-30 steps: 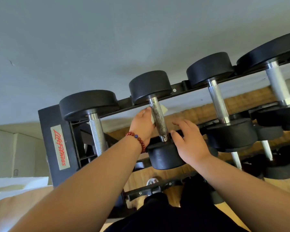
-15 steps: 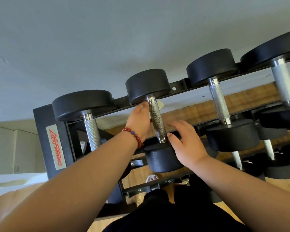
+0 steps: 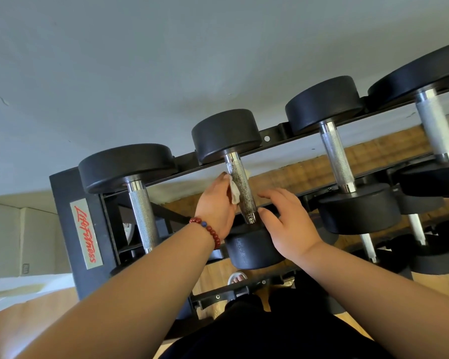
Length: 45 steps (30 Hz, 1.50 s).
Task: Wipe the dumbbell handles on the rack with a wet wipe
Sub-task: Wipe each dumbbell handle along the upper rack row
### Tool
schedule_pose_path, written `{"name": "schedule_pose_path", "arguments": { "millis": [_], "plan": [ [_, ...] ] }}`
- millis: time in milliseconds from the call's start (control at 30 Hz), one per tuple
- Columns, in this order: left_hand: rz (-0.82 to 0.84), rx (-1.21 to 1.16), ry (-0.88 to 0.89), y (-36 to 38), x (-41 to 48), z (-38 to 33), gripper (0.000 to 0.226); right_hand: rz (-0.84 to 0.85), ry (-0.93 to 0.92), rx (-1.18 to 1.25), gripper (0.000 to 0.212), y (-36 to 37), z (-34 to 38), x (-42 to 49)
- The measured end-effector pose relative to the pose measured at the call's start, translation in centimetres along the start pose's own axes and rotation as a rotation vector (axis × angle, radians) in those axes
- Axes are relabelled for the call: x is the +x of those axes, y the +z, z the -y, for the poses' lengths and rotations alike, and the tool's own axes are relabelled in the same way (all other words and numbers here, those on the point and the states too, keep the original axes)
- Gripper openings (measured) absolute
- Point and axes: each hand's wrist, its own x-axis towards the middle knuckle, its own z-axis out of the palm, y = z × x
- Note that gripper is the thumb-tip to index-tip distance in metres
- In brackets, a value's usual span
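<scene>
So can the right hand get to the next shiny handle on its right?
Probably yes. The right hand is open and holds nothing, and the next handle sits bare beside it with nothing in front. The wet wipe is in the left hand, though.

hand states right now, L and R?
Left hand: holds the wet wipe pressed against the dumbbell handle.
Right hand: open, fingers extended beside that handle, holding nothing.
</scene>
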Motion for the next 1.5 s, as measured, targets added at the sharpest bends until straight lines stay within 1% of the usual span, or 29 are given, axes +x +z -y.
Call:
{"name": "schedule_pose_path", "arguments": {
  "millis": [33,67,133,167,267,367,433,467,500,533,567,633,700,767,833,933,1033,1100,1200,1300,1367,1400,1500],
  "plan": [
    [0.004,0.027,0.039,0.3,0.0,0.2,0.046,0.005,0.003,0.001,0.034,0.0,0.0,0.0],
    [0.030,0.042,0.035,0.7,-0.2,0.0,0.045,0.008,0.009,0.005,0.034,0.0,0.1,0.0],
    [0.035,-0.031,-0.033,1.4,0.1,-1.0,0.050,0.008,0.022,0.012,0.034,-0.1,0.2,0.0],
    [0.035,-0.058,-0.031,1.8,0.5,-1.4,0.051,0.008,0.025,0.015,0.034,0.0,0.1,0.0],
    [0.018,-0.121,0.039,2.1,0.8,-1.8,0.043,0.010,0.028,0.024,0.035,0.0,0.0,0.0],
    [-0.010,-0.132,0.043,2.5,0.8,-1.5,0.034,0.006,0.040,0.018,0.046,0.1,0.1,-0.1],
    [0.068,-0.195,-0.004,2.5,0.5,-1.0,0.032,-0.002,0.042,0.019,0.049,0.2,0.1,-0.1],
    [0.104,-0.218,-0.014,2.1,0.4,-0.6,0.035,-0.004,0.044,0.018,0.050,0.2,0.0,-0.1],
    [0.123,-0.219,-0.014,1.7,0.4,-0.1,0.042,-0.007,0.048,0.017,0.050,0.2,0.0,-0.1],
    [0.145,-0.184,0.002,1.2,0.5,0.3,0.052,-0.008,0.053,0.015,0.050,0.2,0.1,-0.1],
    [0.162,-0.102,0.040,0.8,0.4,0.5,0.056,-0.009,0.055,0.014,0.050,0.1,0.1,-0.2],
    [0.151,0.125,0.124,0.5,-0.1,0.6,0.053,-0.014,0.059,0.015,0.049,0.1,0.3,-0.2],
    [0.092,0.191,0.171,0.8,-0.3,0.7,0.050,-0.025,0.059,0.006,0.049,0.1,0.4,-0.3],
    [0.062,0.163,0.176,1.1,-0.1,0.1,0.043,-0.047,0.067,0.005,0.043,0.1,0.5,-0.4],
    [0.064,0.118,0.138,1.3,0.6,-0.9,0.040,-0.073,0.092,0.052,0.037,0.4,0.8,-0.5],
    [0.059,0.100,0.124,1.2,1.3,-1.7,0.044,-0.078,0.102,0.096,0.040,1.1,1.6,-0.6],
    [0.132,0.173,0.116,1.2,0.9,-0.8,0.044,-0.099,0.120,0.082,0.040,1.2,1.9,-0.6],
    [0.144,0.220,0.119,1.4,0.6,-0.4,0.042,-0.110,0.113,0.082,0.038,1.1,1.9,-0.6],
    [0.080,0.212,0.140,1.9,0.9,-0.4,0.040,-0.129,0.121,0.095,0.038,1.3,1.9,-0.8],
    [-0.012,0.134,0.135,1.9,1.6,-1.1,0.032,-0.130,0.142,0.077,0.040,1.4,1.7,-0.7],
    [-0.062,0.094,0.131,1.5,2.8,-1.8,0.038,-0.130,0.154,0.048,0.041,1.4,1.6,-0.7],
    [-0.061,0.085,0.124,1.4,3.1,-1.9,0.041,-0.133,0.157,0.040,0.042,1.4,1.7,-0.7],
    [0.017,0.107,0.100,1.9,3.0,-0.9,0.049,-0.148,0.146,0.047,0.040,1.3,1.9,-0.7]
  ]
}}
